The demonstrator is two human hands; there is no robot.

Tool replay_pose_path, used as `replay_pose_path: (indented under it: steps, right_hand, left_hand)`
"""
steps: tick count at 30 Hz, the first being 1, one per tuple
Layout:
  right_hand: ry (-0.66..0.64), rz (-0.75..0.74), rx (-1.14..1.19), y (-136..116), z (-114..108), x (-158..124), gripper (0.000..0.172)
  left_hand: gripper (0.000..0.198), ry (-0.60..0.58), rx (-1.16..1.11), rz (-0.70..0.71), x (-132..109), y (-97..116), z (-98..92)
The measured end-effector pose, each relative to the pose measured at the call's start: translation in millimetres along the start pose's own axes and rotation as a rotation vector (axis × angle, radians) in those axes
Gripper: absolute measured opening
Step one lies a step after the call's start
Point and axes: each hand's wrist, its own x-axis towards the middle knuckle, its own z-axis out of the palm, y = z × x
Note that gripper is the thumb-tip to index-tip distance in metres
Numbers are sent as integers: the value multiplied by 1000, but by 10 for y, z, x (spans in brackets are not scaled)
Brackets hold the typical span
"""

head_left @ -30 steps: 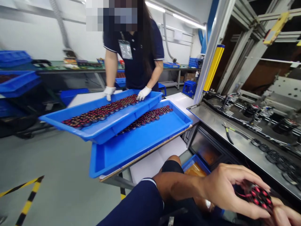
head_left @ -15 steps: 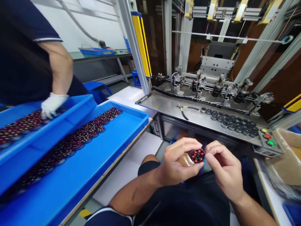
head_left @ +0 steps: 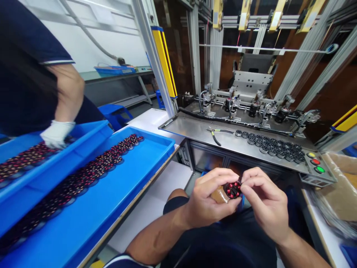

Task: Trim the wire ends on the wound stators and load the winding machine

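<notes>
A small round motor stator (head_left: pixel 233 190), black with red wire windings, is held between the thumb and fingers of my left hand (head_left: pixel 208 197). Its wound face is turned up toward me. My right hand (head_left: pixel 266 203) is closed in a pinch at the stator's right edge; whatever lies between those fingertips is too small to make out. Inside the curve of my left hand, beside the stator, shows a shiny tan wrapping (head_left: pixel 221 194), perhaps tape. Both hands are above my lap, in front of the metal bench (head_left: pixel 192 130).
Cutting pliers (head_left: pixel 215 137) and rows of dark stators (head_left: pixel 275 146) lie on the bench, before a winding machine (head_left: pixel 252 106). Control buttons (head_left: pixel 315 162) sit at right, near a carton (head_left: pixel 338 186). Left, blue trays (head_left: pixel 119 186) hold wound stators; a co-worker's gloved hand (head_left: pixel 57 134) reaches into one.
My right fingertips have closed in against the stator's right edge. The stator has tilted slightly in my left hand. The co-worker's gloved hand has shifted a little left, and the camera view has moved slightly.
</notes>
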Motion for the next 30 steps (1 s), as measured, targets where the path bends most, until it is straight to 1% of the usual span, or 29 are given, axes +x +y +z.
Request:
replay_pose_path:
  steps: [2, 3, 5, 7, 9, 10, 11, 13, 16, 22, 25, 28, 30]
  right_hand:
    - [65, 47, -23, 6, 19, 9, 19]
    - [100, 87, -9, 24, 25, 1, 21]
    - [138, 161, 56, 69, 27, -32, 22]
    - [144, 190, 138, 97, 15, -73, 17]
    - [114, 172, 198, 87, -5, -98, 13]
    - [85, 162, 206, 68, -16, -103, 16]
    - [58, 158, 197, 45, -27, -103, 17]
    - [20, 168, 142, 0, -47, -97, 14]
    - [39, 183, 62, -19, -72, -95, 20]
    - [76, 155, 55, 32, -99, -114, 18]
    - [91, 135, 104, 14, -88, -96, 8]
    - [80, 113, 130, -1, -67, -75, 7]
    - [99, 129, 132, 11, -56, -76, 14]
  left_hand:
    - [43, -2, -9, -4, -6, 8, 0]
    - [43, 1, -23, -10, -11, 7, 1]
    - [43, 2, -62, -29, -22, -6, 7]
    - [43, 1, -102, -49, -30, -25, 19]
    - [44, 4, -120, -64, -34, -44, 35]
    - [44, 3, -123, -69, -35, -50, 43]
    - [44, 1, -126, -74, -36, -53, 50]
    - [44, -2, -135, -84, -33, -50, 61]
    - [43, 0, -151, -108, -20, -26, 67]
    - [40, 10, -158, -145, 31, 21, 65]
    - [40, -5, -122, -121, 47, 27, 76]
    - [41, -16, -102, -70, 55, 26, 92]
    - [42, -14, -109, -59, 56, 21, 101]
